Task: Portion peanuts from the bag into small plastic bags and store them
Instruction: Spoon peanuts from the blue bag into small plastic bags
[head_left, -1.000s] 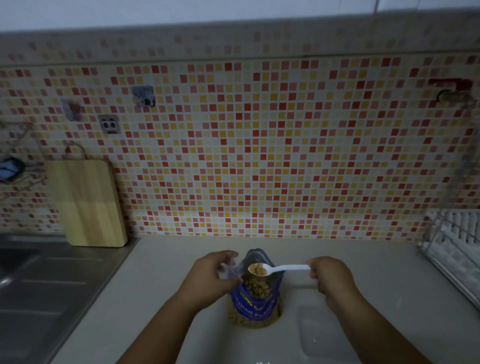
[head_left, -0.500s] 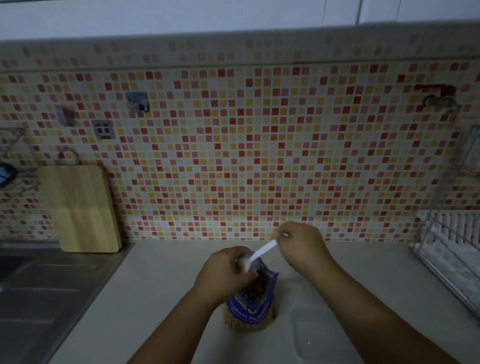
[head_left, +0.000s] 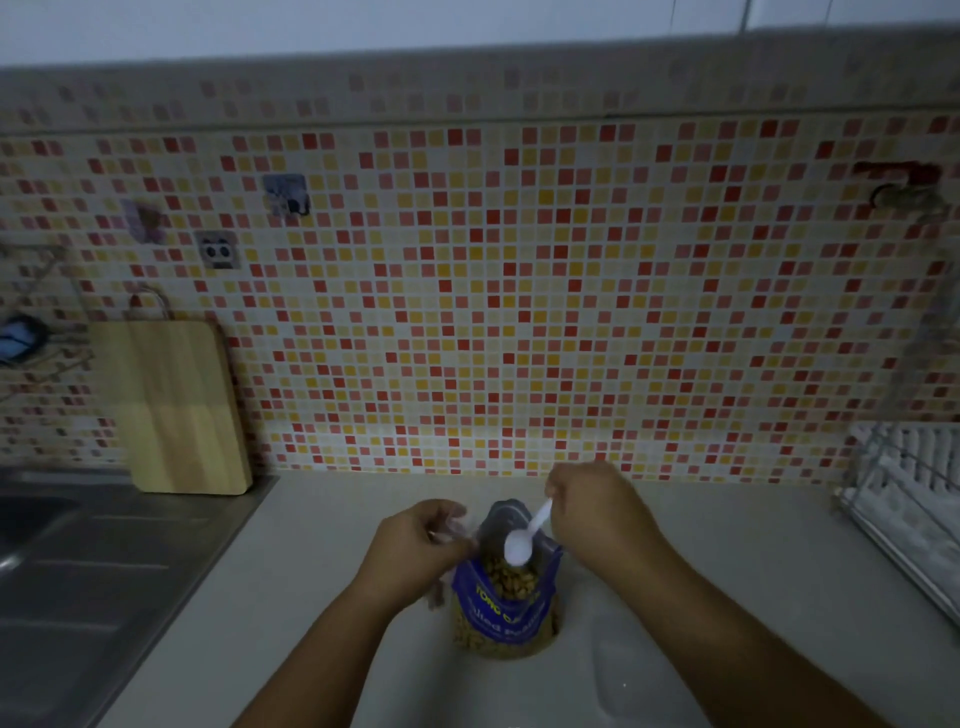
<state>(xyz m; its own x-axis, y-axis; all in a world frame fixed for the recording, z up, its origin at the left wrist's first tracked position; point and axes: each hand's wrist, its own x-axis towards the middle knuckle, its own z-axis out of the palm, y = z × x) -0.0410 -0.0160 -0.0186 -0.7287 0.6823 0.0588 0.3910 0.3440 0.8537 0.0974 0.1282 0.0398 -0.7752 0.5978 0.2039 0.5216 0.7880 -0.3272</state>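
Now, peanut bag (head_left: 506, 605): it is standing upright on the pale counter (head_left: 727, 561), near the front edge and right between my two hands. Its front is blue with yellow and white lettering, too blurred for me to read in full, and its lower part is showing tan peanuts through a clear band.
Mouth of the bag: it is gaping open at the top, with the silvery inner back wall rising behind and peanuts (head_left: 511, 579) piled up inside.
Spoon (head_left: 522, 540): a white plastic one, its bowl looking empty and hanging just over the open mouth, its handle slanting up to the right.
Right hand (head_left: 597, 512): I am pinching the spoon's handle end between fingertips and thumb, fingers curled in tight, wrist raised above the bag, forearm coming in from the lower right.
Left hand (head_left: 415, 551): I am closing it on a small clear plastic bag (head_left: 452, 530) just left of the peanut bag, fingers bunched round the thin film; how much is inside it I cannot tell.
Clear sheet (head_left: 644, 670): something flat and transparent is lying on the counter to the right of the peanut bag; it is too faint to make out.
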